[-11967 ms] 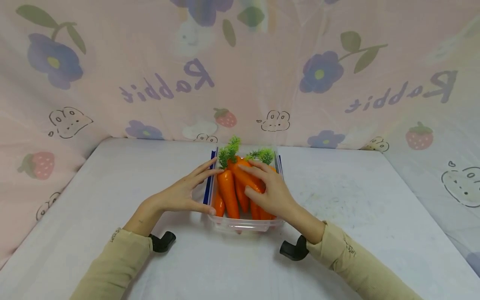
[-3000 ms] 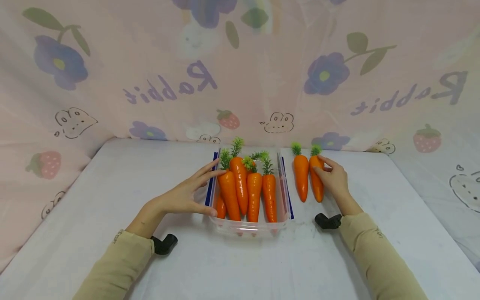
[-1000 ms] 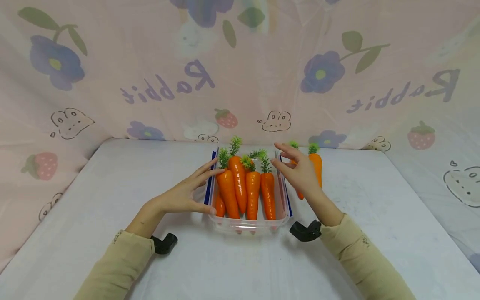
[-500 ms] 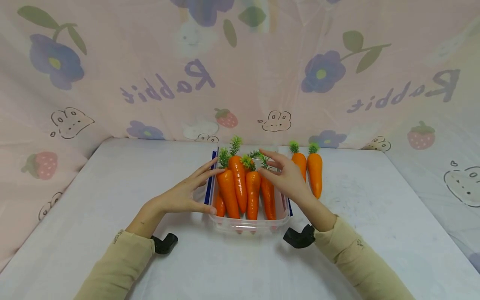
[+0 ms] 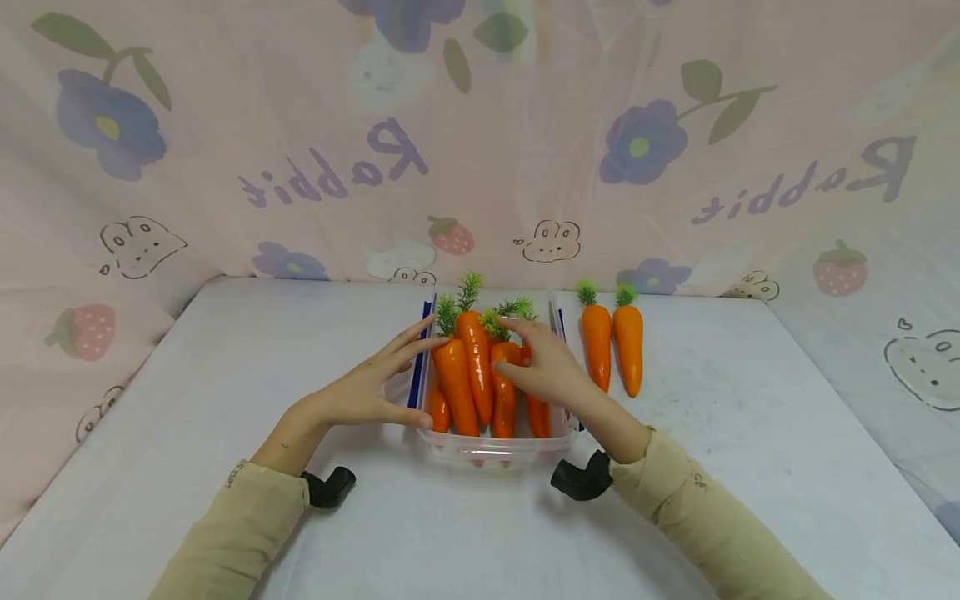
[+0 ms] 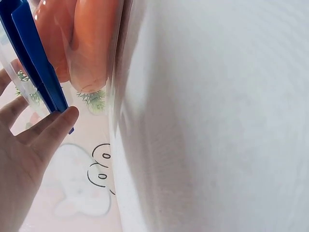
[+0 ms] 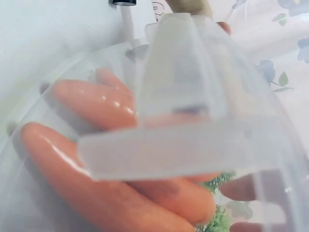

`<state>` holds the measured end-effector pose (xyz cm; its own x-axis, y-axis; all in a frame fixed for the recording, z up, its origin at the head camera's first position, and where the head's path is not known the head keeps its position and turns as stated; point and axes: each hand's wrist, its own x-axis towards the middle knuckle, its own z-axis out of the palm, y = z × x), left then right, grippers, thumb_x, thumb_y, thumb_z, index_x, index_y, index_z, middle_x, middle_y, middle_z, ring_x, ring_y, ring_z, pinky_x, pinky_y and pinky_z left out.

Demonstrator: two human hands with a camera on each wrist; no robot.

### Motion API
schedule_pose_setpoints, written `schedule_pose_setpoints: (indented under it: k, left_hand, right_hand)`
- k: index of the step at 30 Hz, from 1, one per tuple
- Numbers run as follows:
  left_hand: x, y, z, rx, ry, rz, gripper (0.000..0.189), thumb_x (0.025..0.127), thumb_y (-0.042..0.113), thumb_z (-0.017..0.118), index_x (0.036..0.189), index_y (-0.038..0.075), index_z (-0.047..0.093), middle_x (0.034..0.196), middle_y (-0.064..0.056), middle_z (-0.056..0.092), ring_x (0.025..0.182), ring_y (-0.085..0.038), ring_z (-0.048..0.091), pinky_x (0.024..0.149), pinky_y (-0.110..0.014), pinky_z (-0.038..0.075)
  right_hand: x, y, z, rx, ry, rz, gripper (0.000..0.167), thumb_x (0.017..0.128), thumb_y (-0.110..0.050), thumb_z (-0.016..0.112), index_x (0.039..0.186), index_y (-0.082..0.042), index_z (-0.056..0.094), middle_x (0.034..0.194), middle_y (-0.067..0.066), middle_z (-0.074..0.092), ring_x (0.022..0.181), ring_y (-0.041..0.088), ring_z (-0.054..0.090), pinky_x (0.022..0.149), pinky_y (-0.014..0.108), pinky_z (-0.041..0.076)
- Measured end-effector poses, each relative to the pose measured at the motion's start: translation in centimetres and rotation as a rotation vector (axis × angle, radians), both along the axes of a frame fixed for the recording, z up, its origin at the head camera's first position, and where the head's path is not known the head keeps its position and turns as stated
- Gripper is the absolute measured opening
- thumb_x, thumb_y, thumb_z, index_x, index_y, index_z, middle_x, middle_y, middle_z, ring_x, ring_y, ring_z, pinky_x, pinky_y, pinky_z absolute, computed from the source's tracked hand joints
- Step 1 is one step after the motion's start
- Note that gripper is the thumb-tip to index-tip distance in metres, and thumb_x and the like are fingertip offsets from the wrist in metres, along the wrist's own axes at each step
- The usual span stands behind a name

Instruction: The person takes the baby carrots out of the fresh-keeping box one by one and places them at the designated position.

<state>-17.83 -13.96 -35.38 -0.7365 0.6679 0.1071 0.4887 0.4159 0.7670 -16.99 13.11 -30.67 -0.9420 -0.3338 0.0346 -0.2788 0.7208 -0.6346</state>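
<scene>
Left hand [image 5: 363, 385], fingers straight, rests against clear box [image 5: 491, 448] at nine o'clock; right hand [image 5: 551, 367], pinch uncertain, covers mid-box carrot [image 5: 504, 412] from four o'clock: glossy, likely light, stiff, slippery, best held at thick end.

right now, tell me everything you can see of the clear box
The clear box looks like transparent plastic, open on top, with blue flaps along its left and right sides. It sits upright on the white table, with several orange carrots inside. The left hand touches its left side; the right hand is over the carrots.
</scene>
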Motion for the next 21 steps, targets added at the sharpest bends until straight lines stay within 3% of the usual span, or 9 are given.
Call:
schedule_pose_setpoints:
  k: [10, 21]
  left_hand:
    - [-0.02, 0.01, 0.09, 0.008, 0.012, -0.013, 0.093, 0.074, 0.044, 0.081, 0.15, 0.028, 0.03, 0.162, 0.007, -0.004, 0.148, -0.032, 0.007, 0.109, -0.059, 0.033]
    - [0.08, 0.01, 0.01, 0.013, 0.013, -0.008, 0.093, 0.073, 0.043, 0.081, 0.15, 0.029, 0.03, 0.162, 0.008, -0.003, 0.148, -0.031, 0.006, 0.108, -0.06, 0.033]
  right_hand:
    - [-0.35, -0.77, -0.63, 0.108, -0.06, -0.006, 0.064, 0.086, -0.025, 0.069, 0.143, -0.008, 0.044, 0.14, 0.027, 0.042, 0.124, 0.042, 0.046, 0.101, 0.06, 0.041]
    - [-0.19, -0.96, -0.89, 0.129, -0.062, -0.033, 0.056, 0.081, -0.026, 0.074, 0.132, -0.011, 0.056, 0.131, 0.021, 0.045, 0.113, 0.035, 0.05, 0.095, 0.054, 0.045]
